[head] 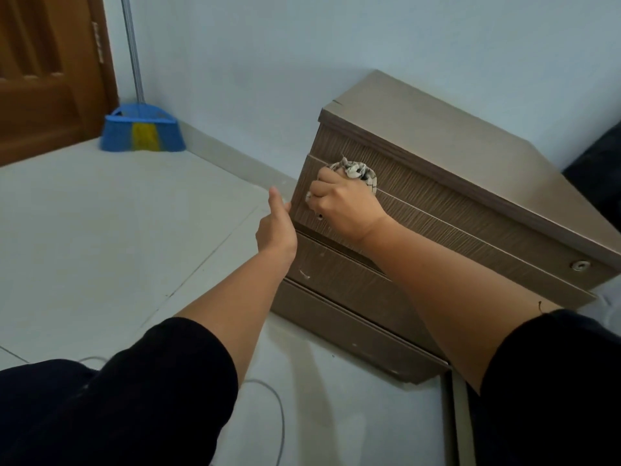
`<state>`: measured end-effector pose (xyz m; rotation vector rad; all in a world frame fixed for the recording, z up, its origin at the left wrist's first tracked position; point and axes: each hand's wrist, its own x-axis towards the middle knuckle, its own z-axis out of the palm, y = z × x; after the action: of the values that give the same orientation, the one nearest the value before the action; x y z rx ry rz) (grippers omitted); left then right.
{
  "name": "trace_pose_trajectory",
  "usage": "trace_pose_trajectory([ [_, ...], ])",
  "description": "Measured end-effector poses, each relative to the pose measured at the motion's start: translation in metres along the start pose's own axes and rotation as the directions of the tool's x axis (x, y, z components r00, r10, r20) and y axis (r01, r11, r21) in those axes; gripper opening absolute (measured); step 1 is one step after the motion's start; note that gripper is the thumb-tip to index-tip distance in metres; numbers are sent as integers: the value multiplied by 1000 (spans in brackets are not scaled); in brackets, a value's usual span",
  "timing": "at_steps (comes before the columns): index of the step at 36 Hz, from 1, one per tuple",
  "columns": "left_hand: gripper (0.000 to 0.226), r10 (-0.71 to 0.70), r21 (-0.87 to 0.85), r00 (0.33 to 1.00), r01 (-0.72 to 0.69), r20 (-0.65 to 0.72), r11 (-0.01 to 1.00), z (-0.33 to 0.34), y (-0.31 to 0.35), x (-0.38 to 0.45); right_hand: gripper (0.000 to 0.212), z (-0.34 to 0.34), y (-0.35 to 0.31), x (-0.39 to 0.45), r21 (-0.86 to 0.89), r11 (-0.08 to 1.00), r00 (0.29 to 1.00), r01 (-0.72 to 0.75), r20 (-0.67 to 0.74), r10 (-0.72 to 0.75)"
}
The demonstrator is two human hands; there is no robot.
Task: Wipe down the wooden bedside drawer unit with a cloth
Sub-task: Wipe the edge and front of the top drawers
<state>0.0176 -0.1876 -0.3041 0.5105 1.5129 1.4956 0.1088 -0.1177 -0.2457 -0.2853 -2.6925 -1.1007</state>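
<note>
The wooden bedside drawer unit [437, 210] is standing on the pale tiled floor [100, 247] against the light blue wall [336, 45], at the right of the scene. A bunched, patterned cloth [356, 171] is being pressed against the top drawer front, near its left edge, clamped tightly in the right hand [339, 203], whose fingers are curled shut around it. The left side edge of the unit is being touched by the left hand [275, 227], its thumb raised and its fingers hidden round the corner, so whether anything is being gripped cannot be told. A round metal fitting [580, 265] is showing at the drawer's right end. Far to the left, a blue broom [142, 131] is being propped against the wall beside a brown door [47, 79].
</note>
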Motion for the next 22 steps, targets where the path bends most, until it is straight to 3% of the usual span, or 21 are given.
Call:
trace_pose_trajectory([
  [7, 66, 29, 118, 999, -27, -17, 993, 7, 5, -18, 44, -2, 0, -31, 62, 994, 994, -85, 72, 80],
  [22, 68, 74, 222, 997, -71, -4, 973, 36, 6, -50, 40, -17, 10, -102, -15, 990, 973, -142, 183, 142],
])
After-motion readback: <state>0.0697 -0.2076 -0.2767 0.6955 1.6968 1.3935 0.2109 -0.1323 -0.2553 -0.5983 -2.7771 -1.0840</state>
